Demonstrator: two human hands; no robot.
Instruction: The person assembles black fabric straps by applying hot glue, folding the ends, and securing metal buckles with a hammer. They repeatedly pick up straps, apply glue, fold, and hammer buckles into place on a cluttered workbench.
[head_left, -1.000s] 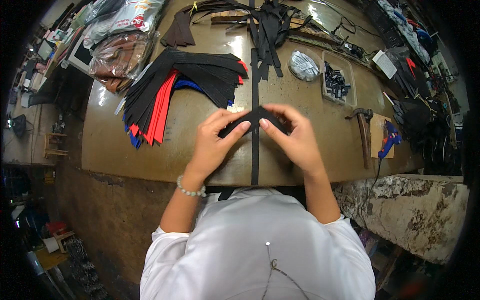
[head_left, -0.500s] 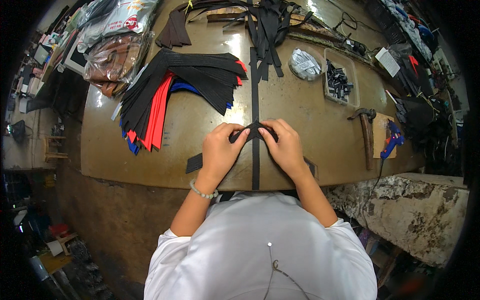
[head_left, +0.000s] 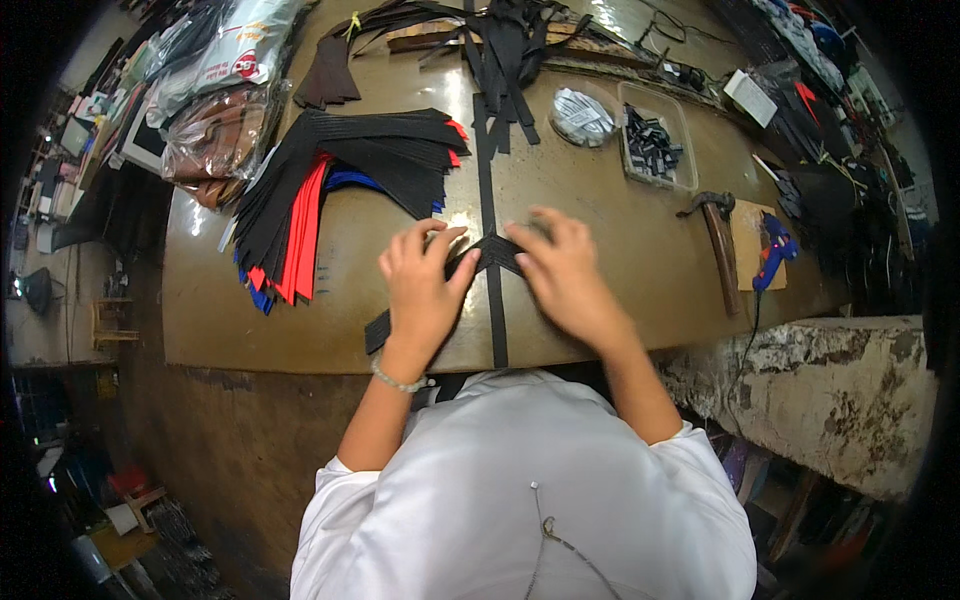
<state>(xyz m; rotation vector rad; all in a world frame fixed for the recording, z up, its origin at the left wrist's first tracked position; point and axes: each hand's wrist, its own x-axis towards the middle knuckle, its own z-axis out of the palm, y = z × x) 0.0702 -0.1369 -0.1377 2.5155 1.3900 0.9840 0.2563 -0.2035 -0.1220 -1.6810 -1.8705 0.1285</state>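
A black ribbed strap, bent to a peak at its middle, lies on the table in front of me. Its left end sticks out beside my left wrist. My left hand is at the left of the bend, fingers lifted and apart, thumb by the strap's edge. On the other side, my right hand has its fingers raised and spread, thumb near the strap. Neither hand grips it. Under the bend runs a straight black strip, from the table's near edge away from me. My right hand hides the strap's other end.
Fanned black, red and blue straps lie left on the brown table. Beyond are bundled black straps, a round tub and a clear box of dark pieces. A hammer and blue glue gun lie right.
Both hands have loosened from the bent strap and their fingers have spread, moving apart from each other. The strap stays bent over the strip. The whole view has shifted slightly.
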